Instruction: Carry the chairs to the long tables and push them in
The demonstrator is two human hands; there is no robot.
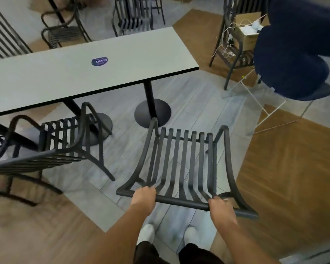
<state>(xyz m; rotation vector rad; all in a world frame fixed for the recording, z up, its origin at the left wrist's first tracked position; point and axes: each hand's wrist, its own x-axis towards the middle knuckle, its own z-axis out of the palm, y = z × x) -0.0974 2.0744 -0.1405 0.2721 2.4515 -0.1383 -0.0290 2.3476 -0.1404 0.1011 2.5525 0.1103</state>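
Observation:
A black slatted metal chair (183, 159) stands in front of me, its seat facing the long grey table (80, 73). My left hand (144, 197) grips the top rail of its backrest near the left end. My right hand (221, 208) grips the same rail near the right end. The chair sits a short way back from the table's right end, near the round black table base (152, 113). A second black slatted chair (51, 149) stands to the left, partly under the table's near edge.
More black chairs (65, 33) stand on the table's far side. A dark blue upholstered chair (293, 60) and a black chair holding a cardboard box (246, 31) of cables are at the upper right. My feet in white shoes (147, 233) stand behind the chair.

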